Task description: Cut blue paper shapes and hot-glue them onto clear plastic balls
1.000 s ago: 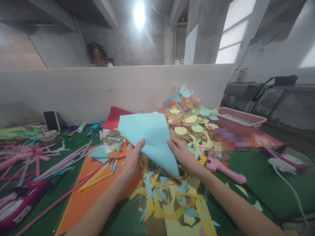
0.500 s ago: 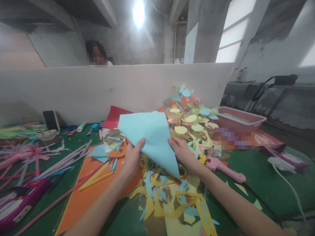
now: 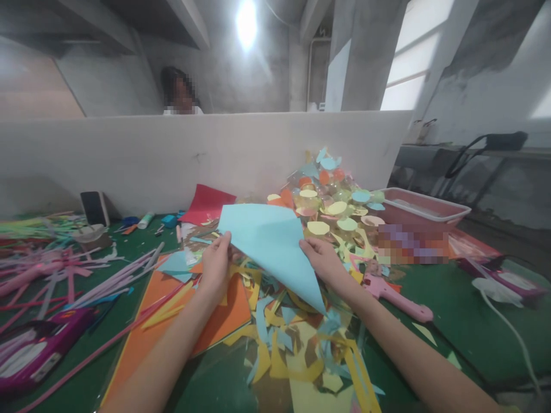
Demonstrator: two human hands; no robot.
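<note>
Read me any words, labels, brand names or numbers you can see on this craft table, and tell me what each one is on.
No text can be read.
The light blue paper, held by the left hand and right hand, is blank.
The glue stick label is too small to read.
The phone screen is dark.
The patch beside the pink tray is blurred out.

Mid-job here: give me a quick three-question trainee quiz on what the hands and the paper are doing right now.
1. True or false: both hands grip the light blue folded paper sheet.
2. What lies right of the right hand on the green table? A) pink plastic glue gun B) black phone
3. Which colour is the large flat paper sheet under the left hand?

Key: 1 true; 2 A; 3 orange.
</note>
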